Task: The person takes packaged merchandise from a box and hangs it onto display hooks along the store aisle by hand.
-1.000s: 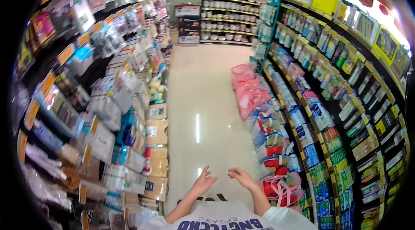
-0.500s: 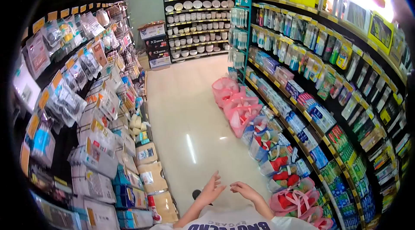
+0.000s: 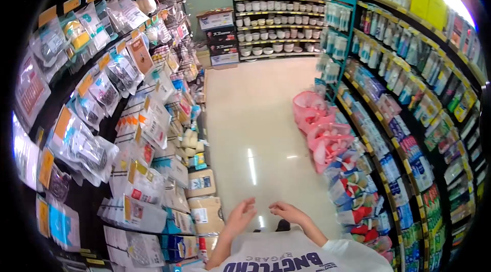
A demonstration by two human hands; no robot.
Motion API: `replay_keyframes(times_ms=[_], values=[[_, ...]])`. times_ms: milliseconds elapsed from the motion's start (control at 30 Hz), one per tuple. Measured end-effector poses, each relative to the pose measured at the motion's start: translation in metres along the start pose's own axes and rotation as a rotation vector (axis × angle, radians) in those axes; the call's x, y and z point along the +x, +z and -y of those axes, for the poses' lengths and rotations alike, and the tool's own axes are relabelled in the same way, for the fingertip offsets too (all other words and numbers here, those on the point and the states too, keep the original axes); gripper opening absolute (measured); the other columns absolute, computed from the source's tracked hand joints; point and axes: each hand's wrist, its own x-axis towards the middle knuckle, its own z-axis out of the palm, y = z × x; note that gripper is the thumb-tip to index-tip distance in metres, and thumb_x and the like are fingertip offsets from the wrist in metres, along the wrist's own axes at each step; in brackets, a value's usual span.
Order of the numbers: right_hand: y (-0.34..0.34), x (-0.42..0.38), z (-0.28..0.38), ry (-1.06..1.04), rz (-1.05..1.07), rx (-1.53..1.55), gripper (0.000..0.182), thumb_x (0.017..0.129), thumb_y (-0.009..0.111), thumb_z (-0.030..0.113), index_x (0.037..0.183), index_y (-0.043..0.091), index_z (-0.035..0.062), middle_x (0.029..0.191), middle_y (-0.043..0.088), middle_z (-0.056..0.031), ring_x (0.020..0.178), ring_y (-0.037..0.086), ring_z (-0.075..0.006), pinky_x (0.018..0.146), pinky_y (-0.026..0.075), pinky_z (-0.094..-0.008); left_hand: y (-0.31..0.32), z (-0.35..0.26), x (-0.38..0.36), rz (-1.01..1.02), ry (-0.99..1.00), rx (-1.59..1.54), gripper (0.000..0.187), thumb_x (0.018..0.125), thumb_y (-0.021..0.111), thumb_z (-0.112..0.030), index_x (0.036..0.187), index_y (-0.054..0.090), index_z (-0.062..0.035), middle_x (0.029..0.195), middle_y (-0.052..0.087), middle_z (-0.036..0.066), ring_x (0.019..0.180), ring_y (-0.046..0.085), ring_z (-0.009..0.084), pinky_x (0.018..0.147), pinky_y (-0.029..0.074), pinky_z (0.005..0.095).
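My left hand (image 3: 242, 215) is raised in front of my body, its fingers loosely bent and holding nothing. Across a small gap, my right hand (image 3: 287, 212) hovers palm down with its fingers reaching inward, also free of any object. Neither hand touches the goods. Below them lies the pale shiny floor (image 3: 245, 113). Nearest to my left hand are flat tan packages (image 3: 206, 215) at the foot of the left rack. On my right side, bags with red and blue items (image 3: 353, 195) stand along the base of the shelf.
Hanging plastic packets (image 3: 120, 75) line the left rack. Pink bags (image 3: 327, 134) jut into the aisle beside a teal display stand (image 3: 340, 36). Toothpaste-like boxes (image 3: 409, 169) fill the right shelves. White bowls and plates (image 3: 276, 18) and stacked cartons (image 3: 220, 36) are at the far end.
The view has turned left, so the aisle and shelves sit further right in the picture. My left hand's fingers have drawn closer together. Both hands remain free of objects.
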Motion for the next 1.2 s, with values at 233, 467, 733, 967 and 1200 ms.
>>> replay_keyframes(times_ms=[233,467,733,967,1200], values=[[-0.045,0.118,-0.012,-0.068,0.013,0.305,0.029,0.085,0.051,0.019,0.104,0.054,-0.0029,0.087,0.061,-0.0091,0.081,0.058,-0.0145,0.076,0.045,-0.0258,-0.026,0.019,0.09,-0.099,-0.109,-0.093,0.037,0.085,0.052,-0.012,0.119,0.044,0.002,0.114,0.053,0.015,0.108,0.05,0.0207,0.091,0.038,0.029],[-0.179,0.228,0.048,-0.202,-0.107,0.363,0.023,0.085,0.051,0.017,0.095,0.056,-0.0028,0.082,0.061,-0.0087,0.079,0.058,-0.0147,0.074,0.045,-0.0264,-0.021,-0.043,0.243,-0.139,0.025,-0.134,0.035,0.085,0.051,-0.011,0.118,0.045,0.0015,0.114,0.053,0.015,0.105,0.051,0.019,0.089,0.039,0.0277],[-0.299,0.307,0.048,-0.138,-0.269,0.406,0.02,0.086,0.05,0.018,0.093,0.057,0.0004,0.081,0.062,-0.0074,0.074,0.058,-0.0129,0.067,0.044,-0.0246,-0.005,-0.074,0.398,-0.112,0.18,0.09,0.032,0.082,0.056,-0.014,0.112,0.052,-0.001,0.108,0.056,0.012,0.099,0.056,0.0208,0.086,0.042,0.0311],[-0.331,0.358,0.037,0.009,-0.347,0.521,0.021,0.086,0.049,0.021,0.092,0.058,0.0027,0.081,0.063,-0.006,0.072,0.058,-0.0111,0.065,0.041,-0.0227,-0.015,-0.049,0.498,0.039,0.005,-0.002,0.032,0.083,0.054,-0.015,0.111,0.052,-0.0011,0.109,0.056,0.011,0.098,0.056,0.0213,0.085,0.043,0.0311],[-0.362,0.473,0.058,0.059,-0.382,0.474,0.024,0.086,0.047,0.023,0.094,0.057,0.0027,0.084,0.064,-0.0069,0.073,0.059,-0.0115,0.068,0.042,-0.0227,-0.078,-0.033,0.632,0.062,0.112,0.054,0.032,0.084,0.054,-0.017,0.112,0.052,-0.0025,0.108,0.056,0.012,0.098,0.056,0.0215,0.085,0.042,0.0318]])
